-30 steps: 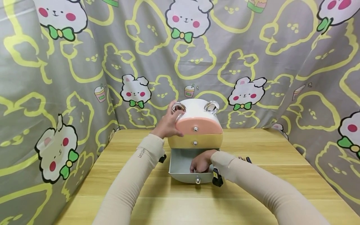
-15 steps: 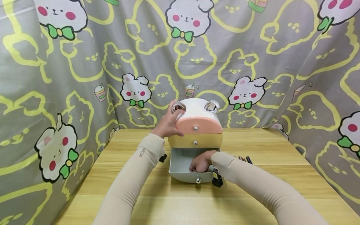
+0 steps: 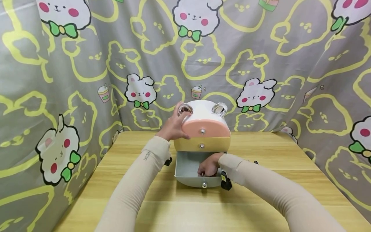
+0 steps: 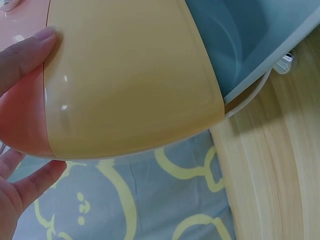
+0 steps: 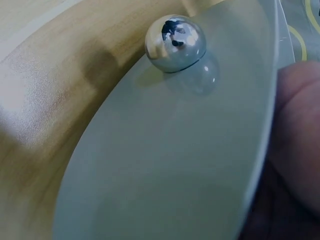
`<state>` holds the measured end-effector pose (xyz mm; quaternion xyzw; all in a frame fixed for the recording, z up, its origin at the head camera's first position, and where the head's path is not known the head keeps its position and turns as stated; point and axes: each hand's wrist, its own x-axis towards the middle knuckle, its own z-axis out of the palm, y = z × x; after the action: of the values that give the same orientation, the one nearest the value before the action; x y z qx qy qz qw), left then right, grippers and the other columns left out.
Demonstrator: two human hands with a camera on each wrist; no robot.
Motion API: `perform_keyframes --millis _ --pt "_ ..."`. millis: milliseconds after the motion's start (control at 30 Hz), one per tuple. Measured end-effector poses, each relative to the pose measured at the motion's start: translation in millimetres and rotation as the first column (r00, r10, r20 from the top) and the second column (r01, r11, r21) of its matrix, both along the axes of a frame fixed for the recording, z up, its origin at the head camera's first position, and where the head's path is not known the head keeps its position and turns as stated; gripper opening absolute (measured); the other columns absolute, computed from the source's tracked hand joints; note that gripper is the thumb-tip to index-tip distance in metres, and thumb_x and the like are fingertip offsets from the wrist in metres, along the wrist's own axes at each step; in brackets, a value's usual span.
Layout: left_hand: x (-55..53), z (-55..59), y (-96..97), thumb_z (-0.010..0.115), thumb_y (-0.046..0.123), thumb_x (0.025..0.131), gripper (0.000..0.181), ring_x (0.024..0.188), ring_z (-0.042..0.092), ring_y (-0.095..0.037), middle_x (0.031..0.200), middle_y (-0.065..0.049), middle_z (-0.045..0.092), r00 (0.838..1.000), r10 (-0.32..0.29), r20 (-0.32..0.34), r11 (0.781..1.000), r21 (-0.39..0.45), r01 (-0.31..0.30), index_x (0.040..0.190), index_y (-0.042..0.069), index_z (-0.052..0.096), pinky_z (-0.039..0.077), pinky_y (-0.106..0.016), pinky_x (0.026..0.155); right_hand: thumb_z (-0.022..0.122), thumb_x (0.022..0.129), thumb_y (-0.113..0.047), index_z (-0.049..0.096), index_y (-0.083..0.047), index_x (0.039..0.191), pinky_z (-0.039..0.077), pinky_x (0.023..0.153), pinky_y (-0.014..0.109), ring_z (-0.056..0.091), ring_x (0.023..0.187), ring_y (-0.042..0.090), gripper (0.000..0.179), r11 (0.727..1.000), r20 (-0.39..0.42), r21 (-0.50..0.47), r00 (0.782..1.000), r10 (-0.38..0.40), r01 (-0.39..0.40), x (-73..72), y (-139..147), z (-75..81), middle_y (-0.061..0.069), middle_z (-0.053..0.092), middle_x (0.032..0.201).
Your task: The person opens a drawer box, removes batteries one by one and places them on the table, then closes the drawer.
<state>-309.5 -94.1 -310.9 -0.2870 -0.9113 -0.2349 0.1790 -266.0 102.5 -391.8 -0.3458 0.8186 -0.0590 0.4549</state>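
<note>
A small drawer organizer [image 3: 206, 111] with a white top and two silver ring ears stands on the table. Its pink drawer [image 3: 191, 129] and yellow drawer [image 3: 185, 144] are closed, while the grey-green bottom drawer [image 3: 188, 182] is pulled out. My left hand [image 3: 173, 126] grips the organizer's upper left side, thumb [image 4: 30, 52] on the front and other fingers along the side. My right hand [image 3: 209, 165] reaches down inside the bottom drawer, knuckles up, just behind its front wall. Its fingertips are hidden, and I cannot tell whether they hold anything. A silver knob [image 5: 175, 43] shows on that front.
Beyond my right forearm lies a small dark item [image 3: 256, 162], mostly covered by the sleeve. Black wrist devices [image 3: 226, 181] hang under both wrists. A patterned curtain [image 3: 162, 64] surrounds the wooden table [image 3: 185, 212] at the back and sides.
The head view has tilted very slightly. The small items at the right are more covered by my right sleeve. My left hand keeps its place; my right hand stays in the drawer with only a slight shift.
</note>
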Motion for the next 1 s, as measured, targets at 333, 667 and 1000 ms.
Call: perform_keyframes --millis 333,667,1000 --pt "-0.4 -0.5 -0.4 0.098 0.021 0.049 0.092 0.103 0.056 -0.044 0.16 0.002 -0.008 1.0 -0.007 0.0 1.0 0.008 0.007 0.128 0.022 0.052 0.051 -0.048 0.082 0.052 0.093 0.003 0.058 -0.018 0.092 0.042 0.056 0.023 0.049 0.068 0.009 0.022 0.998 -0.029 0.061 0.999 0.016 -0.014 1.0 -2 2.1 -0.001 0.054 0.086" --pt "0.1 2.2 1.0 0.098 0.021 0.05 0.091 0.104 0.056 -0.043 0.16 0.003 -0.008 1.0 0.005 0.009 1.0 0.006 -0.005 0.129 0.022 0.052 0.051 -0.047 0.082 0.053 0.098 -0.006 0.054 -0.018 0.091 0.039 0.053 0.027 0.049 0.061 0.012 0.014 0.998 -0.024 0.054 0.999 -0.024 0.025 -3.1 4 10.0 -0.002 0.05 0.072" --pt "2.6 2.2 0.5 0.098 0.02 0.05 0.092 0.108 0.054 -0.044 0.16 0.004 -0.009 1.0 0.004 0.02 1.0 0.013 -0.004 0.13 0.021 0.053 0.05 -0.047 0.086 0.056 0.098 -0.009 0.06 -0.019 0.096 0.041 0.056 0.025 0.051 0.064 0.011 0.011 0.996 -0.047 -0.027 0.995 -0.09 0.089 -4.0 10 7.8 -0.002 0.054 0.074"
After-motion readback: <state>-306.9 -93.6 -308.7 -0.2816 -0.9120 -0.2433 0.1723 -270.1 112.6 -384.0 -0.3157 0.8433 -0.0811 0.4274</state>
